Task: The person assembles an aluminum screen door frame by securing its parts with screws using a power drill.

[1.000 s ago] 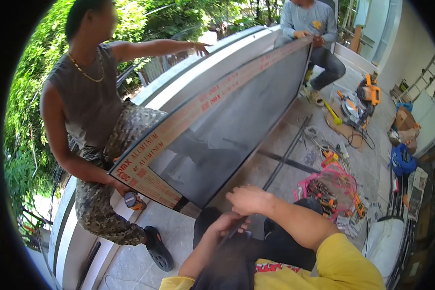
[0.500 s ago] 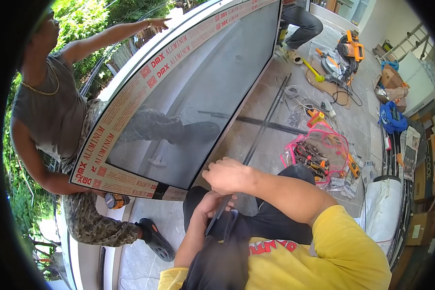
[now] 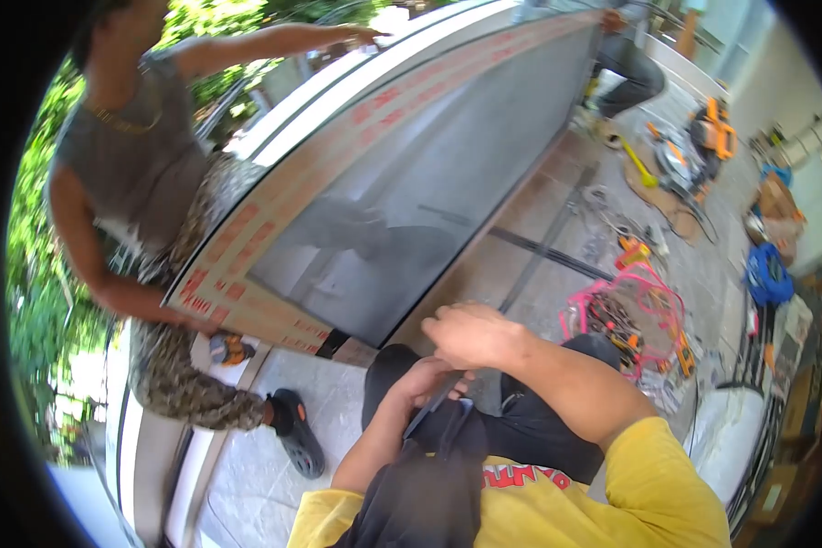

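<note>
the left hand (image 3: 420, 384) curls its fingers round a dark strip (image 3: 527, 274) that stretches ahead of them; just beyond those fingers is the right hand (image 3: 473, 336), whether gripping i cannot tell.

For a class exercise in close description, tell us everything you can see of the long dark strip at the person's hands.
The long dark strip is narrow, straight and grey, perhaps metal or plastic. It slants from over the person's dark trousers up and away, crossing other dark strips on the floor in this view. The left hand holds its nearer part; the right hand hides some of it, its grip unclear. Blur obscures the far end.
</note>
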The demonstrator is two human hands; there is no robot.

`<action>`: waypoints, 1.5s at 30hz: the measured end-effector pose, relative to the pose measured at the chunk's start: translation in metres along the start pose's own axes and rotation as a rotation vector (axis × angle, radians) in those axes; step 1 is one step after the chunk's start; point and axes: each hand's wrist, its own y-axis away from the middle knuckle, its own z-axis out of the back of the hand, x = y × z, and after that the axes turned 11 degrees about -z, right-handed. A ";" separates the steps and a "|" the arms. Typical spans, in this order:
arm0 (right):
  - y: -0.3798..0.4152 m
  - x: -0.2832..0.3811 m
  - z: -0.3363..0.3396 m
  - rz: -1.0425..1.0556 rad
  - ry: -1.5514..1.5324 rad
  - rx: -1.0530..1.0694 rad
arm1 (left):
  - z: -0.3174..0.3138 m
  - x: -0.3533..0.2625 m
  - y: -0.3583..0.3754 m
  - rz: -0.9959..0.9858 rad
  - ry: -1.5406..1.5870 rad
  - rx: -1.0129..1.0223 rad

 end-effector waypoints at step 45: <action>-0.017 -0.006 -0.029 -0.031 -0.025 -0.120 | -0.008 -0.006 0.006 0.016 -0.032 -0.002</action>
